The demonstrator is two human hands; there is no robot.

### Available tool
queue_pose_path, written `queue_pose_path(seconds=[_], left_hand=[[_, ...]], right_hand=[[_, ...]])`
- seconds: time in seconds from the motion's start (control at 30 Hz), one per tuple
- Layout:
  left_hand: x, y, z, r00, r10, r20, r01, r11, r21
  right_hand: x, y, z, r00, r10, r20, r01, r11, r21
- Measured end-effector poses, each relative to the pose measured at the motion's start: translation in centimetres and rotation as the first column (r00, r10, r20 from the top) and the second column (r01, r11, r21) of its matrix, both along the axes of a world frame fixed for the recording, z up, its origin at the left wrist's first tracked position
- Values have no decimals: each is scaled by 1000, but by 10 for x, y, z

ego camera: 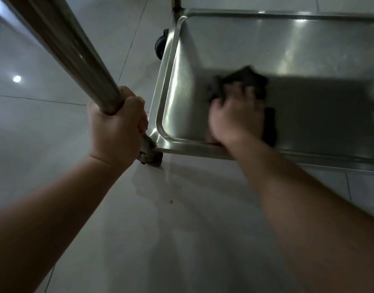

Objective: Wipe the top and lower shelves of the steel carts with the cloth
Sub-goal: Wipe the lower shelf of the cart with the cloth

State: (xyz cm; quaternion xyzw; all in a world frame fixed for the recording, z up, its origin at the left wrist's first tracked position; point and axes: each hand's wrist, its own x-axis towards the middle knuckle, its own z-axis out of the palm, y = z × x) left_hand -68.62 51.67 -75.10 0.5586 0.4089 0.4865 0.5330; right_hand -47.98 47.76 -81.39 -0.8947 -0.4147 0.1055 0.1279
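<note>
Head view, steeply downward, close to cart shelf point(287, 49)

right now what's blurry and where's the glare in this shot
Head view: the right hand and dark cloth are motion-blurred; the left hand on the post is sharp; glare streaks the shelf, whose near right lies in shadow.

Under me I see a glossy pale tiled floor point(44, 127) with thin dark grout lines. A round bright light reflection point(17, 79) shines on the tiles at my left. A tiny yellowish speck point(171, 201) lies on the floor near the middle of my view.
</note>
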Motion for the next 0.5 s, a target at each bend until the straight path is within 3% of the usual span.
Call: queue_pose_path(seconds=[0.07, 0.17, 0.23, 0.3, 0.4, 0.5], left_hand=[[1, 0, 0, 1000, 10, -1, -10, 1000, 10], [-1, 1, -1, 1000, -12, -11, 12, 999, 34], [-2, 2, -2, 999, -33, -15, 34, 999, 37], [-2, 3, -4, 1000, -18, -17, 18, 1000, 19], [-1, 2, -4, 1000, 13, -17, -12, 1000, 23], [0, 2, -5, 1000, -11, 24, 11, 1000, 25]], right_hand=[[-49, 38, 3, 969, 245, -31, -246, 969, -38], [-80, 66, 12, 840, 526, -136, -535, 843, -45], [-60, 59, 14, 752, 645, -135, -654, 756, -29], [-16, 38, 11, 726, 683, -83, -687, 726, -32], [74, 2, 10, 885, 464, -47, -464, 886, 9], [159, -25, 13, 1000, 17, -19, -17, 1000, 19]])
